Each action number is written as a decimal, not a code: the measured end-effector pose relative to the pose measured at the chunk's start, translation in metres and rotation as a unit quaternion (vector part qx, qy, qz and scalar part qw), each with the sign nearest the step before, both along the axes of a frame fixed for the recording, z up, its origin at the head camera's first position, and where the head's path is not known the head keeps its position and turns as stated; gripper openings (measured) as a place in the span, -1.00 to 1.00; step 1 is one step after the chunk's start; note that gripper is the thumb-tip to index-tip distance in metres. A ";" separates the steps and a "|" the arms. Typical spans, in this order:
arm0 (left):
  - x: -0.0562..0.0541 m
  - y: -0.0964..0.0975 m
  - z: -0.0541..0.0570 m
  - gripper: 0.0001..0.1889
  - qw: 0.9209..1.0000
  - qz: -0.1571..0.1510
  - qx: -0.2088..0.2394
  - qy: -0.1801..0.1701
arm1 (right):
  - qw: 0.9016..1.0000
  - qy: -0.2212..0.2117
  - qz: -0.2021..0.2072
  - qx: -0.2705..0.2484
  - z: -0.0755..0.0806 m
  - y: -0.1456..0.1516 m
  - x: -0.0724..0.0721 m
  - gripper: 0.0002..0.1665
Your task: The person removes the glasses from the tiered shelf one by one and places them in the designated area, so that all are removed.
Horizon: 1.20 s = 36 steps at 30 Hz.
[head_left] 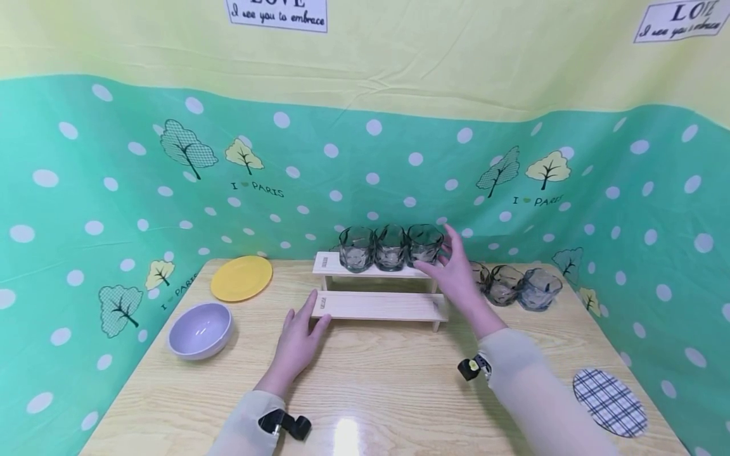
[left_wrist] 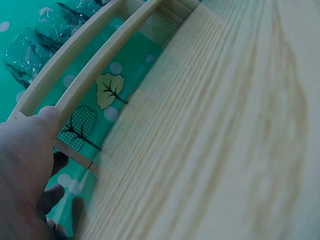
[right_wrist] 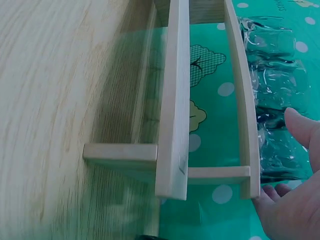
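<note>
A two-tier wooden shelf (head_left: 379, 306) stands at the back of the table. Three dark faceted drinking glasses (head_left: 390, 248) sit side by side on its upper tier; the lower tier is bare. My right hand (head_left: 456, 278) holds the rightmost glass (head_left: 424, 244), thumb in front and fingers round its right side. In the right wrist view, the thumb lies against this glass (right_wrist: 282, 155). At the shelf's left end, my left hand (head_left: 298, 342) touches the lower board with relaxed fingers. Its thumb (left_wrist: 47, 120) meets the board's end in the left wrist view.
More glasses (head_left: 504, 285) stand in a row right of the shelf, partly behind my right arm. To the left are a yellow plate (head_left: 241, 278) and a lilac bowl (head_left: 201, 330). A checked round mat (head_left: 610, 402) lies near the right edge. Patterned cloth (head_left: 342, 164) surrounds the table.
</note>
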<state>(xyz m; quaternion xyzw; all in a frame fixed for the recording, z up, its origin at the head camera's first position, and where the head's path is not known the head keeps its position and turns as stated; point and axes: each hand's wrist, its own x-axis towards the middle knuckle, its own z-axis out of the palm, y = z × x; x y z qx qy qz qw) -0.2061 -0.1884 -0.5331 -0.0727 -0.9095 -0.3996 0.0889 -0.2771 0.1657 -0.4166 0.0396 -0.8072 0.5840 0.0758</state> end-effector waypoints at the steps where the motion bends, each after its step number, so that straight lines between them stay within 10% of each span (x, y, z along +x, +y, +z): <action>1: 0.000 0.000 0.000 -0.21 1.000 0.000 0.000 0.000 | 1.000 -0.002 -0.002 -0.002 -0.001 -0.001 -0.001 0.44; 36: 0.000 -0.001 0.003 -0.22 1.000 -0.001 0.005 0.001 | 0.996 0.006 -0.060 0.059 -0.010 -0.022 -0.008 0.31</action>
